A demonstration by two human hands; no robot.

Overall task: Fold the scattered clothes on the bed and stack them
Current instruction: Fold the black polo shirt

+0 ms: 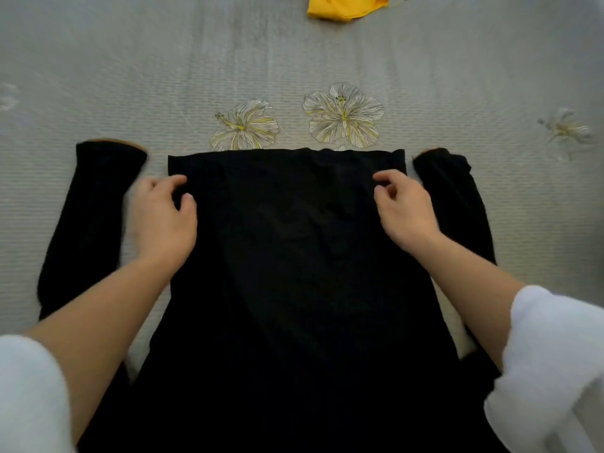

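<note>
The bed, covered in a grey ribbed spread printed with pale hibiscus flowers, carries a black long-sleeved garment spread flat and a yellow garment at its far edge.

Left sleeve and right sleeve: white and fluffy
Both are thick, soft fabric bunched up near the elbows, with the arms below them uncovered.

The long-sleeved top is plain black, its cuffs edged tan-orange inside. The bedspread is pale grey with fine ribbed stripes and cream hibiscus flowers veined in yellow. The garment at the far edge is bright yellow; the person's sleeves are white.
</note>
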